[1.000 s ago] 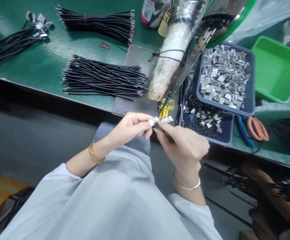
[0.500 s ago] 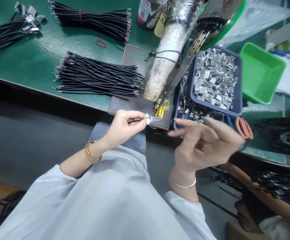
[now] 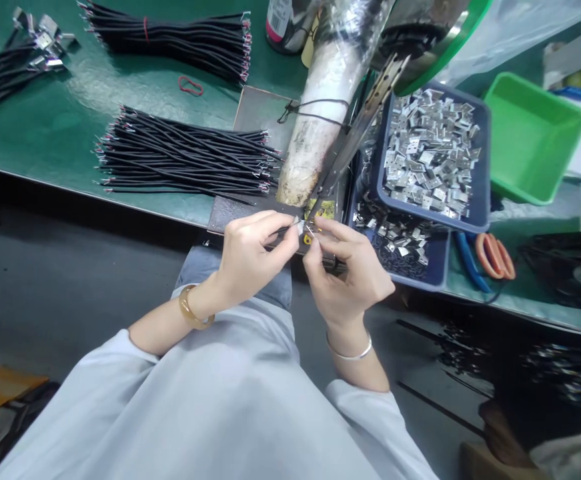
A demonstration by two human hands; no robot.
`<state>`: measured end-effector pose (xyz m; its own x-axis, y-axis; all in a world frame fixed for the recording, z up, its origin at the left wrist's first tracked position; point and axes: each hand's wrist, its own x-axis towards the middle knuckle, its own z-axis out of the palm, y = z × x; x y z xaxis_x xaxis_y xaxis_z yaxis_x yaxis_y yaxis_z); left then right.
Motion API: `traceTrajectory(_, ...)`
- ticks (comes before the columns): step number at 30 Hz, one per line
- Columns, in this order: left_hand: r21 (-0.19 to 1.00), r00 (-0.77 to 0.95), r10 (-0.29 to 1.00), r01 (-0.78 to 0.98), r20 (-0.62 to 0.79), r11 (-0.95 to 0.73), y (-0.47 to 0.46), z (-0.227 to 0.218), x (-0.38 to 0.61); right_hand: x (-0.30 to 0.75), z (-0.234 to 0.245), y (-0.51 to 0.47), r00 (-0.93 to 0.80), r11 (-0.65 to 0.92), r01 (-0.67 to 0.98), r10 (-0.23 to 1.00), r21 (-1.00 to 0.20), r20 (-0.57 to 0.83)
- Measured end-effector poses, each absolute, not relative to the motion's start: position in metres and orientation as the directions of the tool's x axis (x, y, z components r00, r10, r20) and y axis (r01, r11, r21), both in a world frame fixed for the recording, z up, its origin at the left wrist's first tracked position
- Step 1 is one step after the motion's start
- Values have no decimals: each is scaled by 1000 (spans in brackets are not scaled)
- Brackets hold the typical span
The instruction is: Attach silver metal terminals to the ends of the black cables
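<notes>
My left hand [image 3: 250,257] pinches a short black cable, mostly covered by the fingers, with a small silvery metal terminal piece [image 3: 301,227] at its tip. Finger and thumb of my right hand [image 3: 347,270] close in from the other side, touching or almost touching that end. A thin shiny sliver shows at the right fingertips, too small to make out. Just beyond the hands lies the dark metal plate [image 3: 225,215] with the yellow part [image 3: 324,209] on it. Behind to the left is a loose pile of black cables [image 3: 185,157] with stripped ends.
A tied cable bundle [image 3: 170,47], a red rubber band [image 3: 190,85] and finished-looking cables [image 3: 5,70] lie left. A wrapped post [image 3: 315,120] stands ahead. Right are a blue bin [image 3: 483,167] of metal pieces, a lower bin [image 3: 435,277], a green tray [image 3: 535,140] and orange-blue-handled pliers [image 3: 493,257].
My right hand has moved left from near the bins to the cable tip, its fingers now drawn together. The left hand keeps its pinch on the cable. A co-worker's forearm at lower right is gone.
</notes>
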<state>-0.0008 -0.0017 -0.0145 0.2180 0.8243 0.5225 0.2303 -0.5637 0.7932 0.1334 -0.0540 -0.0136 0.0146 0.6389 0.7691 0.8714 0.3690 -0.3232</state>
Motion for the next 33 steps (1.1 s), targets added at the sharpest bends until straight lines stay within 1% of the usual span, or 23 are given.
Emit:
traceTrajectory(3,750,228,798,275,557,-602,0,-14,-1,135,-14,-53,28,379,857,642,-349,766)
traceTrajectory(8,727,241,787,300,568,-617,1,-9,-2,135,-12,-52,51,386,840,642,-380,765)
traceTrajectory(12,732,243,791,300,561,-611,1,-3,-3,133,-7,-52,62,369,851,634,-373,771)
traceTrajectory(17,758,276,809,291,518,-584,1,-5,-5,134,-7,-56,36,386,841,659,-380,751)
traceTrajectory(23,769,277,813,275,511,-577,-2,-11,-4,137,-10,-59,-6,379,868,654,-321,756)
traceTrajectory(28,766,262,813,279,520,-580,0,-8,-3,136,-8,-56,19,373,855,674,-361,739)
traceTrajectory(33,736,242,790,286,564,-613,3,-3,-3,136,-4,-54,23,396,842,653,-367,757)
